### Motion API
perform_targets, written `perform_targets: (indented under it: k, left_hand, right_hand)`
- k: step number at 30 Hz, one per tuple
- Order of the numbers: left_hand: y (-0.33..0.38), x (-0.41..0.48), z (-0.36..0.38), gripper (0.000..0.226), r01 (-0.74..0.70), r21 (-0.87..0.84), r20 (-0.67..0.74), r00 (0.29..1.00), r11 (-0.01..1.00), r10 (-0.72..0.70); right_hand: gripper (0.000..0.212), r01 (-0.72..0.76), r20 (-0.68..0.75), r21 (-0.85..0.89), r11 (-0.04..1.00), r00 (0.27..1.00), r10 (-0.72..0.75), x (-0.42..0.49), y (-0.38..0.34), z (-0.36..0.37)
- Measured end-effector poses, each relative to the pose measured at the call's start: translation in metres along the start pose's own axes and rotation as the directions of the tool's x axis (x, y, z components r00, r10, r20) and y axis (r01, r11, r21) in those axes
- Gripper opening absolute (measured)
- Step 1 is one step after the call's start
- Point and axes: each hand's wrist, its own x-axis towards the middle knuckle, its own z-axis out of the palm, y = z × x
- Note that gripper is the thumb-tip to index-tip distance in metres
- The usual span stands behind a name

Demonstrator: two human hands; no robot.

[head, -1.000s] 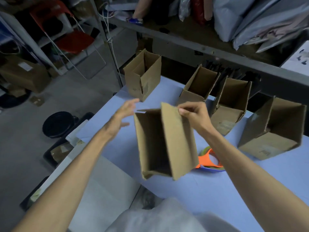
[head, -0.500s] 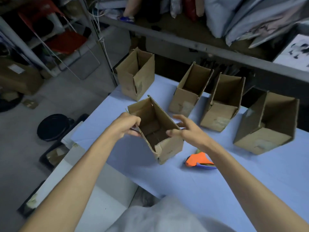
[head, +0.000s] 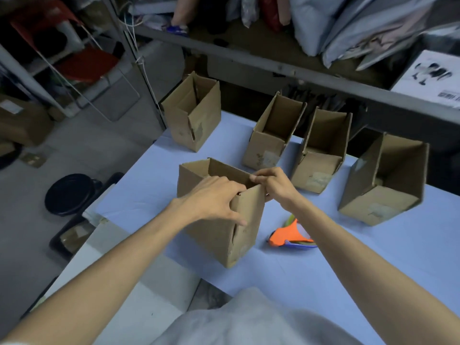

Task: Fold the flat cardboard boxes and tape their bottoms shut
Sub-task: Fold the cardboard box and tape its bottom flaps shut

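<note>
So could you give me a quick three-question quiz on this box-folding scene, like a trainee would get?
1. True or false: both hands hold the box nearest the person.
2. How many other open boxes stand on the blue table beyond it?
3. The orange tape dispenser lies: A) inside a box, B) on the table beside the right forearm, C) on the shelf.

Key: 1 true: left hand, right hand. 2 four. 3 B.

Plain brown cardboard boxes (head: 219, 220), pale blue table (head: 323, 277), orange-and-blue tape dispenser (head: 288, 236).
</note>
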Motion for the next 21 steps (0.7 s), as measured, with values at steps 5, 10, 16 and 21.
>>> perform_targets:
  k: [5,10,16,21]
  left_hand:
    - [-0.011,0.029,-0.005,0.046,0.048,-0.154,0.026,0.999,0.987,-0.044]
    - [-0.022,0.069,0.012,0.045,0.209,-0.269,0.195,0.968,0.940,-0.160]
    - [-0.020,0.099,0.046,0.064,0.211,-0.282,0.180,0.970,0.936,-0.164]
    - [-0.027,0.104,0.070,0.030,0.047,-0.292,0.160,0.987,0.955,0.000]
  right_hand:
    - [0.050,-0.021,-0.370,-0.026,0.999,0.929,0.010,-0.021,0.029,0.021]
    - [0.032,-0.058,-0.254,-0.069,0.996,0.966,0.039,-0.049,0.053,0.050]
    - [0.053,-0.085,-0.348,-0.033,0.996,0.935,0.069,-0.037,0.072,0.056]
    - [0.019,-0.114,-0.485,0.065,0.991,0.864,0.132,-0.029,0.087,0.070]
